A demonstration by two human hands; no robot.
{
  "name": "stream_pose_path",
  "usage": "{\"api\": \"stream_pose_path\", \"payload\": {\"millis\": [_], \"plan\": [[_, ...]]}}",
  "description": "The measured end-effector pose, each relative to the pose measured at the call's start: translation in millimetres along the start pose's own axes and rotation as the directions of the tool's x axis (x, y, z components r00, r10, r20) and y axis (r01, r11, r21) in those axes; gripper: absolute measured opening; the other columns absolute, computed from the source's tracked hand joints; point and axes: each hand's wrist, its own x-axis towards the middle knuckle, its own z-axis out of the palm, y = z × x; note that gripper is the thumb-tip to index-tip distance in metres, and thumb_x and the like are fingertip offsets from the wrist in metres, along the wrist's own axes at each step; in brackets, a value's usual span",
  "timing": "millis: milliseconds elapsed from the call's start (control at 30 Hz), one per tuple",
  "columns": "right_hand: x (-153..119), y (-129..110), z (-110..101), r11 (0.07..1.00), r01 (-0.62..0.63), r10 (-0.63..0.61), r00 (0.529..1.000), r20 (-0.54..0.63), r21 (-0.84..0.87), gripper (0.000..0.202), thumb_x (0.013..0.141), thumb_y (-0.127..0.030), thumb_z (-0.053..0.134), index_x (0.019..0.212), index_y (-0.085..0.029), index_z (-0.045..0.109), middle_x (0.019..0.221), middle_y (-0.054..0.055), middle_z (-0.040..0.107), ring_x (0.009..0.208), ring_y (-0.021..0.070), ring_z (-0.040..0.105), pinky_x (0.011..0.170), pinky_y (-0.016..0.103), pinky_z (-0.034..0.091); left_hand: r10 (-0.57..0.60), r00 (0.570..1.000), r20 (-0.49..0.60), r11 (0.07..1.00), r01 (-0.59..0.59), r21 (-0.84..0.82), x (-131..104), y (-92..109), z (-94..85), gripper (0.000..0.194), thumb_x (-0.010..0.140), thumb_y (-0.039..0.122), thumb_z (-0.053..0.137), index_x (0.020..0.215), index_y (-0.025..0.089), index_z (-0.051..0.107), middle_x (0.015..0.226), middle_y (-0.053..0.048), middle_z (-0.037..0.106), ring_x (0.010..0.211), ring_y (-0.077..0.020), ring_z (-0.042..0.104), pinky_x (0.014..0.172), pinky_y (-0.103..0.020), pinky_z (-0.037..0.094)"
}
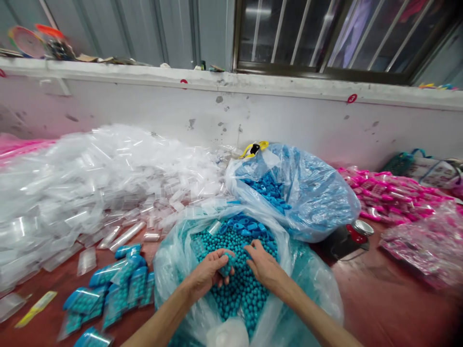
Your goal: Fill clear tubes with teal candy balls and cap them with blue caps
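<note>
My left hand (pixel 211 270) is closed around a small clear packet of teal beads (pixel 227 265), holding it just above the loose beads. Facing it, my right hand (pixel 263 264) has its fingers bent and slightly apart, with nothing visible between them. Both hands are over a large clear plastic bag (pixel 173 250) that lies open in front of me. Inside are many round teal beads (pixel 249 294), and blue plastic pieces (pixel 246 224) lie at its far side. A white rounded object (pixel 228 333) sits at the bag's near edge.
Filled bead packets (pixel 125 279) and a yellow tool (pixel 36 308) lie left on the red table (pixel 361 308). Empty clear packets (pixel 108 178) are heaped behind. A blue bag (pixel 311 193) stands beyond, with a dark lidded container (pixel 347 241) and pink packets (pixel 390 193) to the right.
</note>
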Motion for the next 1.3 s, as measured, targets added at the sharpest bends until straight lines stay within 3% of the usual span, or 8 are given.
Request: {"api": "stream_pose_path", "payload": {"millis": [100, 200, 367, 567, 700, 800, 1000, 1300], "plan": [[-6.1, 0.6, 3.6, 0.987, 0.138, -0.12, 0.973, 0.199, -0.08, 0.034, 0.075, -0.003, 0.038, 0.102, -0.019, 0.051, 0.101, 0.006, 0.049, 0.083, 0.0143, 0.057, 0.07, 0.022, 0.042, -0.021, 0.998, 0.056, 0.994, 0.027, -0.108, -3.0, 0.8, -1.0, 0.036, 0.073, 0.043, 0.056, 0.097, 0.017, 0.049, 0.068, -0.001, 0.06, 0.046, -0.0077, 0.054, 0.036, -0.015, 0.03], [-5.4, -0.5, 6.1, 0.959, 0.186, -0.131, 0.96, 0.247, -0.214, 0.03, 0.081, -0.005, 0.033, 0.098, -0.021, 0.053, 0.096, 0.006, 0.054, 0.077, 0.0154, 0.059, 0.063, 0.023, 0.04, -0.047, 0.994, 0.094, 0.985, 0.062, -0.159, -6.3, 1.4, -2.3, 0.033, 0.075, 0.041, 0.054, 0.097, 0.017, 0.049, 0.067, -0.001, 0.06, 0.044, -0.0078, 0.054, 0.035, -0.015, 0.029], [9.1, -3.7, 1.0, 0.934, 0.135, -0.074, 0.979, 0.191, -0.331, 0.019, 0.086, -0.015, 0.038, 0.089, -0.02, 0.056, 0.086, 0.007, 0.062, 0.074, 0.0182, 0.061, 0.059, 0.023, 0.039, 0.005, 0.999, 0.039, 0.997, -0.001, -0.083, -9.1, -0.3, -3.8, 0.034, 0.075, 0.042, 0.053, 0.098, 0.017, 0.046, 0.065, 0.0, 0.06, 0.043, -0.0071, 0.052, 0.035, -0.015, 0.029], [21.4, 5.1, -7.9, 0.989, 0.056, -0.038, 0.991, 0.127, -0.137, 0.027, 0.086, -0.032, 0.044, 0.109, -0.019, 0.051, 0.087, 0.006, 0.066, 0.085, 0.0202, 0.06, 0.067, 0.025, 0.041, 0.037, 0.985, -0.17, 0.967, 0.007, 0.254, -1.0, -9.8, -0.8, 0.041, 0.069, 0.046, 0.055, 0.096, 0.016, 0.048, 0.057, 0.005, 0.054, 0.035, -0.0045, 0.045, 0.031, -0.015, 0.025], [25.1, 18.6, -20.9, 0.999, 0.039, -0.038, 0.999, -0.033, 0.013, 0.032, 0.084, -0.023, 0.046, 0.115, -0.018, 0.049, 0.1, 0.007, 0.061, 0.092, 0.0174, 0.056, 0.078, 0.026, 0.04, 0.033, 0.984, -0.177, 0.979, 0.004, 0.206, -2.8, -9.5, -4.6, 0.042, 0.07, 0.047, 0.054, 0.098, 0.017, 0.046, 0.059, 0.005, 0.056, 0.038, -0.0051, 0.047, 0.032, -0.014, 0.026], [24.6, 16.1, -27.3, 0.996, 0.057, -0.069, 0.985, -0.161, -0.075, 0.023, 0.085, -0.02, 0.043, 0.105, -0.019, 0.056, 0.101, 0.007, 0.058, 0.094, 0.0177, 0.053, 0.08, 0.028, 0.039, 0.019, 0.988, -0.153, 0.991, 0.001, 0.132, -6.9, -6.9, -8.9, 0.046, 0.068, 0.048, 0.056, 0.1, 0.016, 0.045, 0.06, 0.004, 0.056, 0.039, -0.0057, 0.048, 0.033, -0.015, 0.027], [26.1, -6.6, 2.4, 0.922, 0.171, -0.157, 0.985, 0.069, -0.347, 0.016, 0.083, -0.017, 0.046, 0.081, -0.017, 0.061, 0.085, 0.008, 0.062, 0.086, 0.0232, 0.054, 0.074, 0.034, 0.039, 0.026, 0.989, -0.146, 0.992, -0.007, 0.127, -5.6, -9.1, -9.5, 0.048, 0.068, 0.049, 0.056, 0.102, 0.016, 0.044, 0.063, 0.002, 0.058, 0.043, -0.0085, 0.054, 0.035, -0.016, 0.031], [13.1, -15.9, 12.0, 0.977, 0.171, -0.188, 0.972, -0.138, -0.128, 0.04, 0.086, -0.014, 0.033, 0.124, -0.013, 0.043, 0.096, 0.011, 0.061, 0.088, 0.021, 0.056, 0.076, 0.031, 0.044, 0.094, 0.965, -0.243, 0.971, -0.036, 0.235, -3.5, -7.8, 6.5, 0.041, 0.069, 0.049, 0.051, 0.094, 0.017, 0.044, 0.065, 0.004, 0.056, 0.042, -0.0072, 0.052, 0.035, -0.015, 0.031]]}}
